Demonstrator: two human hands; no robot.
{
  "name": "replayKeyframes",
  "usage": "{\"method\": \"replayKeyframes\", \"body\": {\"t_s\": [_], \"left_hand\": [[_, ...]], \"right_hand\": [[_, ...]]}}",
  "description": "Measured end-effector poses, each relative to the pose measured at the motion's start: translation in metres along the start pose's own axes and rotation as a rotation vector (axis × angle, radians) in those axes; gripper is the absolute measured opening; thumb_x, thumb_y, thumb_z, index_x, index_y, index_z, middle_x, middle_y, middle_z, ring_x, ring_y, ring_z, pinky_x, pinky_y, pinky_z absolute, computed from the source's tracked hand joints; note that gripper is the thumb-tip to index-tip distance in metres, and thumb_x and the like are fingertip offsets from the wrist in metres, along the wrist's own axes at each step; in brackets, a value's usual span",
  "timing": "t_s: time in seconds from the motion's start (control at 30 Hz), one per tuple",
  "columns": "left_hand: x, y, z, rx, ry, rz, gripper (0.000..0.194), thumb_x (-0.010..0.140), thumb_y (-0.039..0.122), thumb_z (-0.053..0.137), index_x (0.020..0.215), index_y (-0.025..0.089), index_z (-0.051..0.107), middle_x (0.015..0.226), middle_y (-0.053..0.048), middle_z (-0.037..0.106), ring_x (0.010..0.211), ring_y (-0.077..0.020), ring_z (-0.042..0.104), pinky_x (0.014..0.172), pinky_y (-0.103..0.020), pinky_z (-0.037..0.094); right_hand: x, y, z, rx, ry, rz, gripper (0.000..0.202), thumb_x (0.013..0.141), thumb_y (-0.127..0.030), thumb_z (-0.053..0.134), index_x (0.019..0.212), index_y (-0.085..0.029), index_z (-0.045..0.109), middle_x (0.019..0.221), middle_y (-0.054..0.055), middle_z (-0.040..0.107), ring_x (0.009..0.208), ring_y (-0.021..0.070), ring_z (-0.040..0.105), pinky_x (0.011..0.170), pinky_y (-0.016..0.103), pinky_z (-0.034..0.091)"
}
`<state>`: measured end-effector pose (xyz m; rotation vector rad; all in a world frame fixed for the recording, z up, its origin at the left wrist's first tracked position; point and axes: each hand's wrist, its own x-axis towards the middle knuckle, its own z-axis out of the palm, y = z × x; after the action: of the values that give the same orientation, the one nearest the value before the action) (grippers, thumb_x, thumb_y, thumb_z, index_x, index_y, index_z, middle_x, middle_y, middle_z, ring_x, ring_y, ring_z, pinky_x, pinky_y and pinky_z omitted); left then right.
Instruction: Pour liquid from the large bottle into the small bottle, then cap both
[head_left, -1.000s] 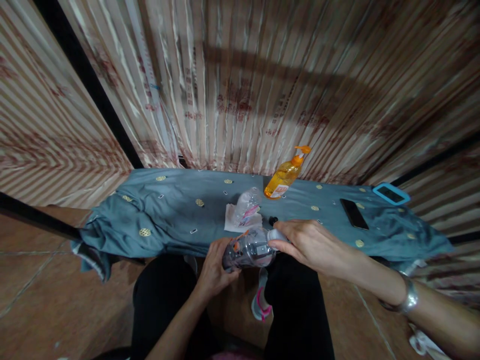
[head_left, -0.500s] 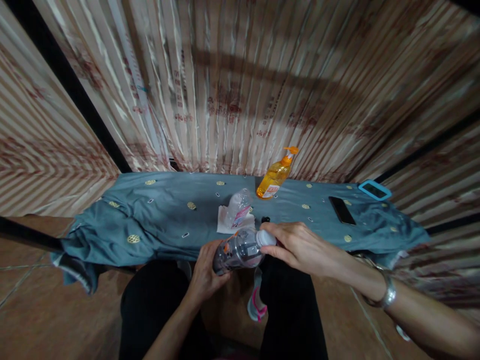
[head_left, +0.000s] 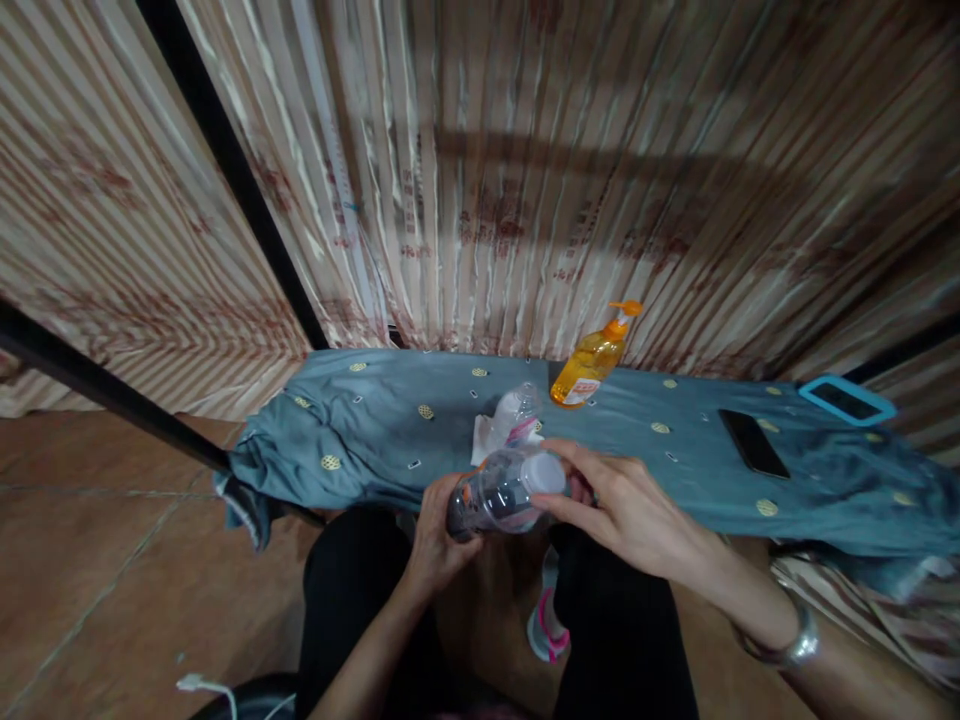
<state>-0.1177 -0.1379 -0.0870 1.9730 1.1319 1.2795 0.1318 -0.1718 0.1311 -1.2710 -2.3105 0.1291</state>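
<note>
A clear plastic bottle with an orange mark on its label lies tilted above my lap, its cap end to the right. My left hand is wrapped round the base end. At the other end sits a white cap, with the thumb and fingers of my right hand closed about it. Just behind, a second clear bottle with pink print is on a white tissue, partly hidden by the held bottle.
A blue-grey patterned cloth covers the low table. On it stand or lie a yellow pump bottle, a black phone and a blue-framed device. Striped curtains and dark poles surround it. A white cable shows at lower left.
The view has turned left, so everything sits further right. My right fingers have shifted around the cap, which now faces me more. My left hand keeps its hold on the bottle.
</note>
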Motion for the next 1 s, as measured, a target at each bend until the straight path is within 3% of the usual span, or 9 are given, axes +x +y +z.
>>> {"method": "replayKeyframes", "body": {"t_s": [0.13,0.27,0.4,0.6,0.83,1.0], "left_hand": [[0.015,-0.001,-0.016,-0.046,0.127,-0.262,0.075,0.07,0.033,0.085,0.139,0.021,0.058,0.133,-0.013,0.073,0.126,-0.0344,0.071,0.111,-0.049,0.056],[0.06,-0.014,-0.041,-0.069,0.236,-0.47,0.079,0.062,0.038,0.09,0.132,0.022,0.057,0.121,-0.009,0.075,0.114,-0.0312,0.074,0.102,-0.043,0.058],[0.122,-0.038,-0.052,-0.053,0.327,-0.517,0.07,0.054,0.035,0.092,0.112,0.023,0.055,0.101,-0.002,0.073,0.1,-0.0272,0.074,0.094,-0.04,0.059],[0.186,-0.07,-0.039,-0.038,0.401,-0.545,0.065,0.054,0.023,0.091,0.105,0.026,0.051,0.095,0.002,0.071,0.096,-0.0235,0.073,0.091,-0.038,0.059],[0.205,-0.098,-0.04,0.006,0.384,-0.58,0.065,0.058,0.02,0.091,0.109,0.024,0.051,0.09,0.002,0.072,0.092,-0.0245,0.075,0.087,-0.037,0.06],[0.205,-0.108,-0.044,-0.044,0.368,-0.561,0.071,0.057,0.017,0.093,0.115,0.022,0.052,0.099,-0.001,0.075,0.097,-0.0252,0.076,0.093,-0.04,0.062]], "right_hand": [[-0.016,-0.007,0.01,0.078,0.12,0.043,0.056,0.111,-0.059,0.049,0.146,-0.016,0.051,0.089,-0.005,0.073,0.065,0.0046,0.067,0.069,0.012,0.053],[-0.043,-0.005,0.029,0.159,0.141,0.128,0.042,0.112,-0.048,0.052,0.146,-0.023,0.05,0.089,-0.009,0.072,0.066,0.0015,0.065,0.073,0.007,0.052],[-0.068,0.0,0.053,0.248,0.126,0.184,0.038,0.112,-0.042,0.055,0.146,-0.029,0.049,0.089,-0.012,0.073,0.065,0.0005,0.066,0.071,0.005,0.052],[-0.101,0.013,0.083,0.318,0.146,0.271,0.046,0.108,-0.036,0.063,0.151,-0.035,0.046,0.088,-0.013,0.072,0.064,0.0019,0.069,0.072,0.006,0.053],[-0.122,0.029,0.094,0.389,0.102,0.366,0.049,0.106,-0.033,0.065,0.151,-0.044,0.046,0.093,-0.014,0.075,0.072,0.0023,0.074,0.075,0.007,0.054],[-0.111,0.031,0.1,0.421,0.122,0.446,0.038,0.106,-0.044,0.064,0.14,-0.029,0.057,0.086,-0.01,0.075,0.07,0.0037,0.073,0.074,0.007,0.053]]}}
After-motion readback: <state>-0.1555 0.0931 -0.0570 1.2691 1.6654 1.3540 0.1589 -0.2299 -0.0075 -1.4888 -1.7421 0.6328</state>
